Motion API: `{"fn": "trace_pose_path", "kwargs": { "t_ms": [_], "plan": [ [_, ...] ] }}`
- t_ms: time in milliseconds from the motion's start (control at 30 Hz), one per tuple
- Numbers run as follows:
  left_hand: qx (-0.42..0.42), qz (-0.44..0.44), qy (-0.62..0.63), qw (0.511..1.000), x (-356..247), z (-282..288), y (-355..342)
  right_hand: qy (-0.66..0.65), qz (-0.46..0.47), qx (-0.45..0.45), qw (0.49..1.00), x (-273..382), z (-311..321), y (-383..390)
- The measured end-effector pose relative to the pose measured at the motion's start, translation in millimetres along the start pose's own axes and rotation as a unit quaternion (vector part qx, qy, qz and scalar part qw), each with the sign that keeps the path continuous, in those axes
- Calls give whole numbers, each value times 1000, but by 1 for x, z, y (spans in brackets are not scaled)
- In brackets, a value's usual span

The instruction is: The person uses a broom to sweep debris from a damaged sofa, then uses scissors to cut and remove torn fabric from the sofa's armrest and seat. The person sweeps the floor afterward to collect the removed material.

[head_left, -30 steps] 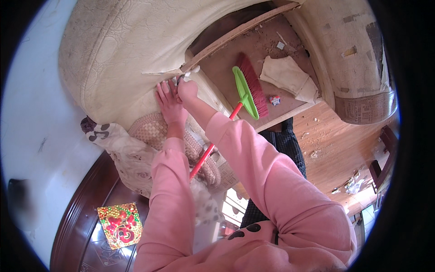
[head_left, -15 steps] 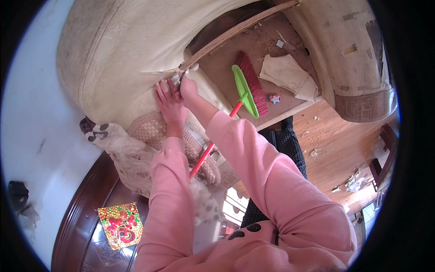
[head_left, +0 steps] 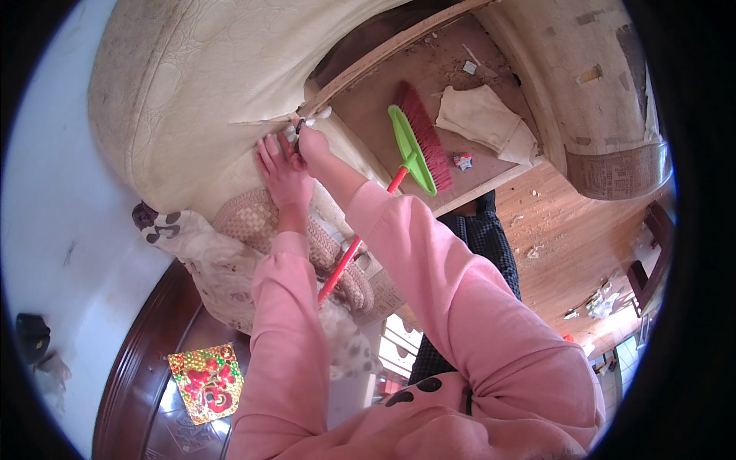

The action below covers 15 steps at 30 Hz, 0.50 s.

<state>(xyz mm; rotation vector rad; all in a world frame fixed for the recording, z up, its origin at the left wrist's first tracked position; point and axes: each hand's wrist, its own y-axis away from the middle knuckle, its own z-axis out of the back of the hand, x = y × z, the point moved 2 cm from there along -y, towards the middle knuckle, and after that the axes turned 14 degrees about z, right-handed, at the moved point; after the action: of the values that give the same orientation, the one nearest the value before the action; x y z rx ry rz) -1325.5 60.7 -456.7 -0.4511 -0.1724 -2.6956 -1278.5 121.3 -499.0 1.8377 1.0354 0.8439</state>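
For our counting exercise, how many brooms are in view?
1: the broom, its green head on the brown board, its red handle passing under the right sleeve. Others may be hidden.

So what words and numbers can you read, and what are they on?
None that I can read out.
Brown printed band on the cream leathery armrest: marks too small.
Pale brown printed strip near the straight red broom handle: too small.
Crumpled red-white wrapper: too small.
Shiny red-gold square picture: no clear letters.
Glossy dark brown wood under it: faint marks, blurred.
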Motion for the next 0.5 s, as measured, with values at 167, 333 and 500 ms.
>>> {"fn": "trace_pose_path", "kwargs": {
  "t_ms": [167,333,500],
  "plan": [
    [4,-9,-11,1000,0,3,0,94,80,-50,991,-6,-5,-2],
    [1,-9,9,1000,0,4,0,6,64,-32,997,-6,-1,-1],
    [11,-21,-36,999,1,2,0,73,108,-66,989,-10,-5,-4]
  ]
}}
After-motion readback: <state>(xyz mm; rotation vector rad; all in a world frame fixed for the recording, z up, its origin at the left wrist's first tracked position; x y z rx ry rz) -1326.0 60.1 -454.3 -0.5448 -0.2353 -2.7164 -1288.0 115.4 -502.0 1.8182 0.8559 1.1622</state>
